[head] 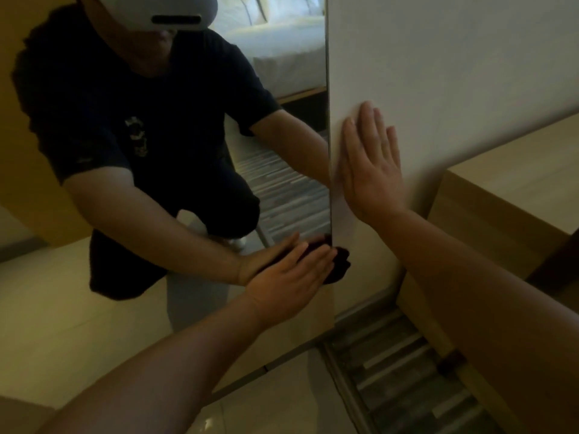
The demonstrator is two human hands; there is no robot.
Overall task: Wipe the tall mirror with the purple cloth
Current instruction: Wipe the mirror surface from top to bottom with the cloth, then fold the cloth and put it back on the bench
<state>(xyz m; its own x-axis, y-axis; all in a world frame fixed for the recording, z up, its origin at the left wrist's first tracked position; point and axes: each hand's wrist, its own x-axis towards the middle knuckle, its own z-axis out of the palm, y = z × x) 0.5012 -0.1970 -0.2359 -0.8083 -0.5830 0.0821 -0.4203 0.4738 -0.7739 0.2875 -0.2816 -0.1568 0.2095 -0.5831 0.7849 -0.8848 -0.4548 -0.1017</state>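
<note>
The tall mirror (282, 189) fills the left and middle of the head view, its right edge running down beside a white wall. My left hand (291, 277) lies flat against the mirror's lower right corner, pressing the dark purple cloth (340, 261) onto the glass. Only a bunched end of the cloth shows past my fingertips, at the mirror's edge. My right hand (372, 170) rests flat on the wall just right of the mirror, fingers spread and holding nothing. The mirror reflects a person in a dark shirt with both arms reaching forward.
A light wooden cabinet (507, 189) stands against the wall at the right. A grey striped rug (401, 371) lies on the pale tiled floor (266, 411) below the mirror. A white bed appears in the reflection at the top.
</note>
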